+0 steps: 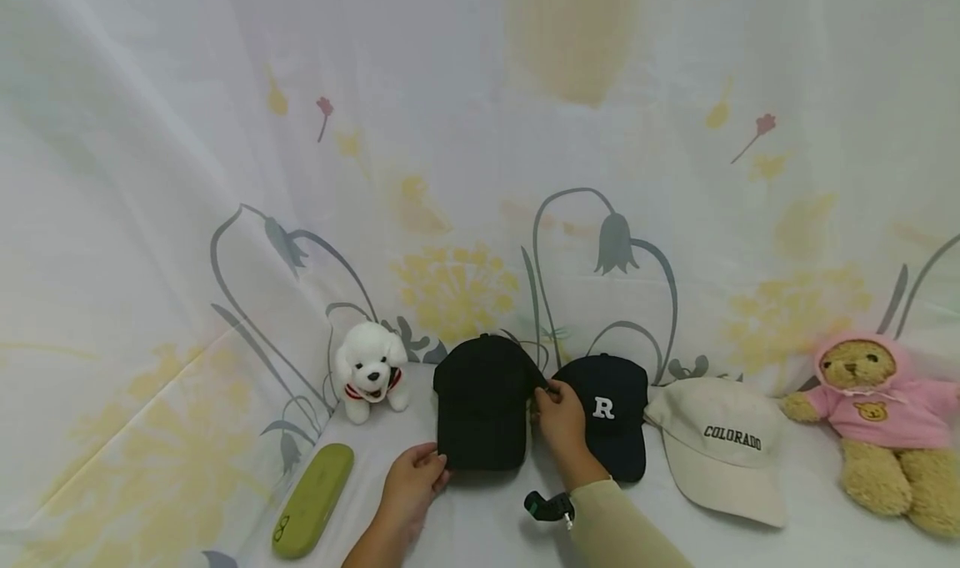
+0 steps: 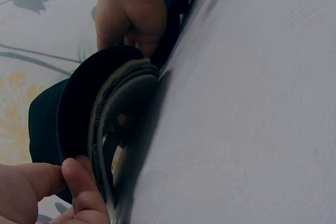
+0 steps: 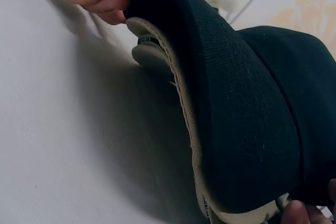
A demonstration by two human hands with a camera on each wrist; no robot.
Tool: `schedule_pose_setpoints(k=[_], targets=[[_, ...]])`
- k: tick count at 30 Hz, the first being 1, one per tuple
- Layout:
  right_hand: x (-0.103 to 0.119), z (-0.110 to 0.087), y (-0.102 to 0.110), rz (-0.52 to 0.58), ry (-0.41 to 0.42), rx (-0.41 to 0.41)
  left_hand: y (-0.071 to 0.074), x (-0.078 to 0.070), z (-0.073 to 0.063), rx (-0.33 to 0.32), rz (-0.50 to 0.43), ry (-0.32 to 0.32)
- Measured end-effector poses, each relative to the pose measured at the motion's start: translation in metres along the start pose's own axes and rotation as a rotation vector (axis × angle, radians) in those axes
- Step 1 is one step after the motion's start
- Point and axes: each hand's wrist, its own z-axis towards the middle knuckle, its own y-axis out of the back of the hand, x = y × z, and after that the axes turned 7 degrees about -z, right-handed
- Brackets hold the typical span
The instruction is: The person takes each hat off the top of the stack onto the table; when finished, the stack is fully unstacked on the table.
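Note:
A plain black baseball cap [image 1: 482, 401] stands in the middle of the white surface with its brim toward me. My left hand [image 1: 411, 485] pinches the brim's left corner between thumb and fingers, as the left wrist view shows. At the cap's right side, my right hand [image 1: 562, 422] holds its lower edge; its fingertips are partly hidden. In the right wrist view, beige edging [image 3: 184, 114] runs beneath the black brim [image 3: 226, 108]. Several brim layers [image 2: 100, 129] appear nested under it in the left wrist view. A navy cap [image 1: 626, 434] with a white R sits right behind my right hand.
A beige COLORADO cap [image 1: 731, 455] lies farther right, then a teddy bear [image 1: 873, 426] in a pink hoodie. To the left are a white toy dog [image 1: 370, 372] and a green glasses case [image 1: 313, 501]. A flower-printed curtain [image 1: 450, 176] hangs behind.

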Motion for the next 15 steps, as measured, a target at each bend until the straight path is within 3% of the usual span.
schedule_pose_setpoints(k=[15], targets=[[0.0049, -0.0109, 0.008, 0.121, -0.011, 0.043, 0.006, -0.0054, -0.0051, 0.03, -0.05, 0.068]])
